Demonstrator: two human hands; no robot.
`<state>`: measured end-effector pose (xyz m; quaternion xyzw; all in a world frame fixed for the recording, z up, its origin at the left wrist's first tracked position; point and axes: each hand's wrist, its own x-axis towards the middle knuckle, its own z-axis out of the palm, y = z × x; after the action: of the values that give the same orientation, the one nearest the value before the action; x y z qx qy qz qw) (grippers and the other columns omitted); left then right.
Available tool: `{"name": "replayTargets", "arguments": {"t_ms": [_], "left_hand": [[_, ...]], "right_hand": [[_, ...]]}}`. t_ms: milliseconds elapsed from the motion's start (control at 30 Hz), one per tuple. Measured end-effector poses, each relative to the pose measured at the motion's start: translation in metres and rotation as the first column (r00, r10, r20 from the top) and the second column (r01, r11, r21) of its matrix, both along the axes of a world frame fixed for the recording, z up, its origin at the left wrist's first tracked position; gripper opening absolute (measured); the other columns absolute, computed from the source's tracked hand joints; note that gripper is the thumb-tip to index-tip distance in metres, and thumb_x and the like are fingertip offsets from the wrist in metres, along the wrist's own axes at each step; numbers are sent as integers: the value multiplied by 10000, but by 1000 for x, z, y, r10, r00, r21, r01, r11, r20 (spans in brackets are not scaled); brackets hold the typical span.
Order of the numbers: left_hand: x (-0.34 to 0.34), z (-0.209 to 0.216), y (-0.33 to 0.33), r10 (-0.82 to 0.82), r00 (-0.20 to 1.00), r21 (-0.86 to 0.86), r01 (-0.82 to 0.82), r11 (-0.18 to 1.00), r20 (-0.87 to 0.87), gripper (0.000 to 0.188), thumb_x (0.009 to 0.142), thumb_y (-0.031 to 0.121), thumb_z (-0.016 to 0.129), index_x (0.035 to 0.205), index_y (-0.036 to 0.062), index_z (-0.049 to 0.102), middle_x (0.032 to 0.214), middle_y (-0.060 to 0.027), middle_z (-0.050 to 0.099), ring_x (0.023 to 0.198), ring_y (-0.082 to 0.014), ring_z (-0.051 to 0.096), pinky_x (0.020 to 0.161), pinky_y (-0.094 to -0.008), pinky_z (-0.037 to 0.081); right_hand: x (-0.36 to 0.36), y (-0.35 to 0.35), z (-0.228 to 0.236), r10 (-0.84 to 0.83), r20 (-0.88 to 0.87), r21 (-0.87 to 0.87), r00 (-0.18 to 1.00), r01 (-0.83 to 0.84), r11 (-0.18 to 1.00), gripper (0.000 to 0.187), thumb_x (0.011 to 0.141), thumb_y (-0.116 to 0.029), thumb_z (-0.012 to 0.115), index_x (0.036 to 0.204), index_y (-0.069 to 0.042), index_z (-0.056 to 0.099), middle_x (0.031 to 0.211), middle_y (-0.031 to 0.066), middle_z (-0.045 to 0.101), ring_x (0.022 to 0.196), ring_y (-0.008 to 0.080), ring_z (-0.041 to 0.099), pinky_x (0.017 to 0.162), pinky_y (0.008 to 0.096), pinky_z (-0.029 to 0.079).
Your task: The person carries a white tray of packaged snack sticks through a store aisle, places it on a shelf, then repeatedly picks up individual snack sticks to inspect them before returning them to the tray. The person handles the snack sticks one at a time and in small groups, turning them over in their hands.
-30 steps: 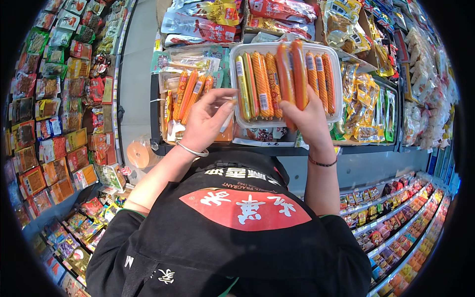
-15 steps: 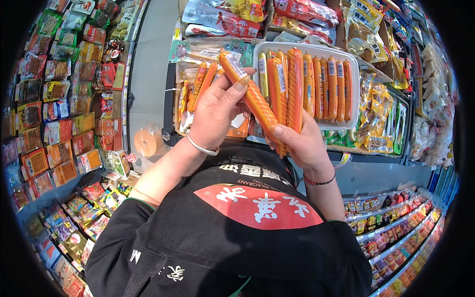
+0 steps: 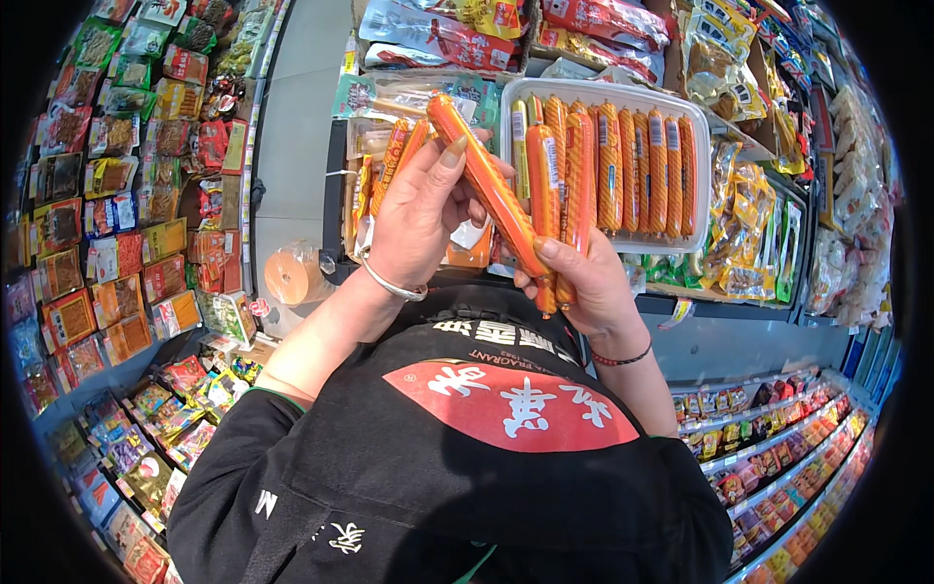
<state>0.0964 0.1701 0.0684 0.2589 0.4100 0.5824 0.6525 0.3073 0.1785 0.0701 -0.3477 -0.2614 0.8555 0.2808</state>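
Observation:
An orange-wrapped sausage (image 3: 486, 180) slants across between my two hands. My left hand (image 3: 418, 214) grips its upper half, thumb on top. The lower end rests under the thumb of my right hand (image 3: 589, 287). My right hand is also closed round the lower ends of a few upright sausages (image 3: 547, 180), which stand up from the fist. Behind them is a white plastic container (image 3: 671, 246) with several similar sausages (image 3: 657, 175) lined up in it. More orange sausages (image 3: 389, 161) lie past my left hand, partly hidden by it.
Bagged snacks (image 3: 438, 39) fill boxes at the far side. Yellow and green packets (image 3: 739, 234) lie right of the container. Packaged goods (image 3: 117, 175) cover the left shelf, and tiered shelves (image 3: 778, 457) stand at lower right. A pinkish roll (image 3: 292, 277) is near my left forearm.
The slanted sausage has turned in my left hand, so its white label no longer shows. Both hands have shifted slightly, and the upright sausages in my right hand have moved a little.

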Motion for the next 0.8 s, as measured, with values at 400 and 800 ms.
{"name": "replayTargets", "arguments": {"t_ms": [400,800], "left_hand": [[1,0,-5,31,999,-35,-33,999,-40,412,1044,377,548,1298,52,529,1051,-104,698,805,-82,610,730,-223,489],[-3,-3,-11,-31,998,53,34,998,-47,543,1065,369,487,1437,-21,421,1145,-121,666,1095,-184,637,940,-341,522]], "right_hand": [[-3,-5,0,21,123,181,992,-44,983,524,915,-235,736,1304,29,505,966,85,660,802,150,681,639,248,536],[-4,-8,6,-18,164,293,986,-32,956,543,893,-178,765,1319,21,495,971,78,681,818,130,669,665,238,521]]}}
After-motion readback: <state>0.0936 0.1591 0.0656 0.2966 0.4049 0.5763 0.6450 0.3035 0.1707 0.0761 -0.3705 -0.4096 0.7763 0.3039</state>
